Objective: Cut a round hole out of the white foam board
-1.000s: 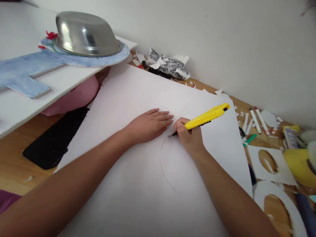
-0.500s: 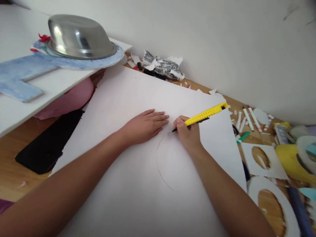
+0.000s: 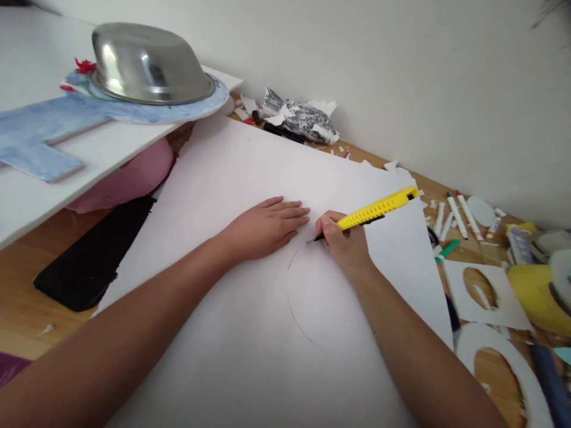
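Against a second ago, the blade tip of my yellow cutter (image 3: pixel 379 209) has crept slightly rightward, past the top of the visible line; my left hand (image 3: pixel 266 229) has stayed flat. The fingers of my right hand (image 3: pixel 347 241) are closed around the cutter near its blade end, its body slanting up towards 2 o'clock. My left fingers are extended and slightly spread, palm down on the large white sheet (image 3: pixel 250 333), towards 10 o'clock from the tip. The tip is at the sheet's surface; whether it presses in, I cannot tell. A thin curved line (image 3: pixel 289 303) runs below it, around 6 to 7 o'clock.

Farther out, a crumpled black-and-white piece (image 3: pixel 307 119) lies at 12 o'clock. At 3 o'clock, markers (image 3: pixel 464 215) lie among scraps on the wooden counter (image 3: pixel 493 252); a white oval ring (image 3: pixel 466 348) is at 4 o'clock. Between 10 and 11 o'clock, an upturned metal bowl (image 3: pixel 149 64) rests on a blue-painted board (image 3: pixel 53 122).
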### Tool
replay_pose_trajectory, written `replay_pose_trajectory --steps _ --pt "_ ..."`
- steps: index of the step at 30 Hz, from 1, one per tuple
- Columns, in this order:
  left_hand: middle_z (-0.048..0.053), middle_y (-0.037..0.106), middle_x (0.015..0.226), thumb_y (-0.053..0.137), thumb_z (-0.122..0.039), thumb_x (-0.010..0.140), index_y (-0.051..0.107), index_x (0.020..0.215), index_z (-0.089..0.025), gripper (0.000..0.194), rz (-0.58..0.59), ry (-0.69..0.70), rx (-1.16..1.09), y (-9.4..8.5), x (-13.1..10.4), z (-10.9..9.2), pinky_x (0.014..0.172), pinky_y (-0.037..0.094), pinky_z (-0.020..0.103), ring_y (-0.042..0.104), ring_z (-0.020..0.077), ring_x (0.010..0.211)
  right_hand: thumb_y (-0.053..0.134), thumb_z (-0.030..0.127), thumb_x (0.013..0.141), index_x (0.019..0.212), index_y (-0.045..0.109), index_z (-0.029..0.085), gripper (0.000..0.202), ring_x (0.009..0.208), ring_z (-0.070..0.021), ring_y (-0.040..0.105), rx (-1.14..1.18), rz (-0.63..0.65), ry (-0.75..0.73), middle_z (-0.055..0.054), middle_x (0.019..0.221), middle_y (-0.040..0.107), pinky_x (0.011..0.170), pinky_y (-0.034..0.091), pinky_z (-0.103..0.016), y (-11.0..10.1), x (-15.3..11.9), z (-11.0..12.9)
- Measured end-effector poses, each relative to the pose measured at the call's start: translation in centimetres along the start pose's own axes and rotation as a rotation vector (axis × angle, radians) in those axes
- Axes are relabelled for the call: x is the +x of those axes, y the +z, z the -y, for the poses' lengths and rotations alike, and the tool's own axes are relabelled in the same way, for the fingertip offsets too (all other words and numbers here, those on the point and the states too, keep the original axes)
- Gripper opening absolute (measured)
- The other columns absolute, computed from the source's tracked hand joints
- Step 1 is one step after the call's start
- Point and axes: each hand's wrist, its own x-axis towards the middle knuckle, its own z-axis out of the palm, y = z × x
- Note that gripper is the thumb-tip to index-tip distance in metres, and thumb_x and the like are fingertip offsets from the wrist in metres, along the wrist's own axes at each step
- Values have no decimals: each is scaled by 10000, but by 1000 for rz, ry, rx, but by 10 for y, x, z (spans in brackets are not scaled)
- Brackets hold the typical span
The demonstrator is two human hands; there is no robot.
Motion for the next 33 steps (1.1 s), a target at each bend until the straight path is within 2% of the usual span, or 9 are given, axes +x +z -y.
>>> replay_pose_trajectory --steps 7,12,23,31,33 --pt "10 459 1541 370 -277 1036 499 1455 -210 444 25 -13 -5 -2 1 -1 1245 197 394 363 172 1465 525 333 833 614 549 202 256 475 -103 365 -21 -24 -21 42 513 420 473 252 -276 -2 -2 0" --pt "-1 455 1544 374 -280 1038 492 1460 -208 444 31 -15 -9 -1 1 -1 1246 197 395 358 167 1467 533 332 830 609 540 202 257 487 -104 371 -2 45 -47 39 525 430 481 257 -276 -1 -2 -2" --pt "3 465 1535 411 -254 1024 497 1452 -210 439 29 -17 -20 0 1 -1 1245 201 398 359 162 1467 529 332 837 629 561 201 248 494 -112 396 -52 86 -57 36 529 447 498 289 -282 -4 2 -8" --pt "9 474 1530 408 -285 1026 532 1423 -224 420 -3 2 -14 4 0 2 1239 217 394 383 168 1454 546 323 830 635 539 200 231 565 -119 420 -192 216 -174 21 593 484 532 334 -270 1 -1 -5" --pt "9 473 1531 393 -287 1030 529 1426 -225 424 -3 8 -12 4 0 2 1240 213 397 379 170 1457 536 319 832 635 542 199 231 565 -120 427 -176 194 -165 19 593 489 535 342 -269 2 -1 -3"
